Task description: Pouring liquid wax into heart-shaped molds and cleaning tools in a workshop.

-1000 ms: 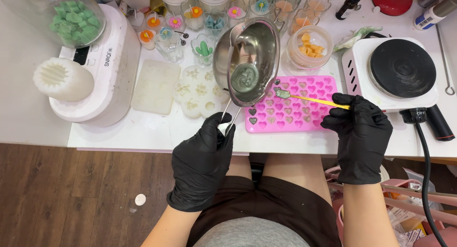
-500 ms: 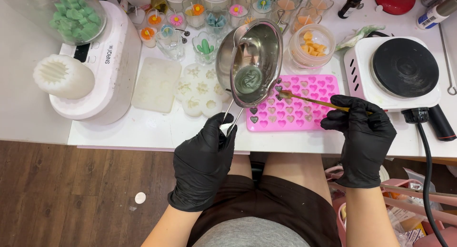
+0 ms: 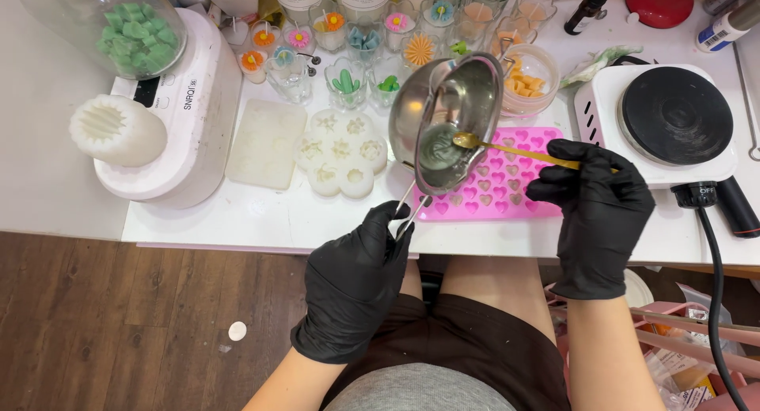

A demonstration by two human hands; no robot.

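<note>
Right hand [image 3: 590, 213] dips gold spoon [image 3: 507, 150] into left hand's [image 3: 356, 280] tilted steel pot [image 3: 447, 122].

gloves: black, on the left hand [image 3: 355, 280] and the right hand [image 3: 592, 209]
pot [image 3: 448, 118]: shiny silver, grey-green wax inside
spoon [image 3: 507, 150]: gold and yellow
heart mold [image 3: 514, 177]: bright pink
flower mold [image 3: 340, 154]: white
hot plate [image 3: 673, 122]: white with a black top
floor [image 3: 119, 324]: dark brown wood

Pot [image 3: 451, 110]: polished metal, mirror-glossy. Spoon [image 3: 507, 150]: gold-toned metal, shiny. Mould [image 3: 514, 181]: pink silicone-like, matt. Gloves, left hand [image 3: 356, 280] and right hand [image 3: 594, 209]: black, smooth, slight sheen. Floor [image 3: 119, 324]: dark wood.
</note>
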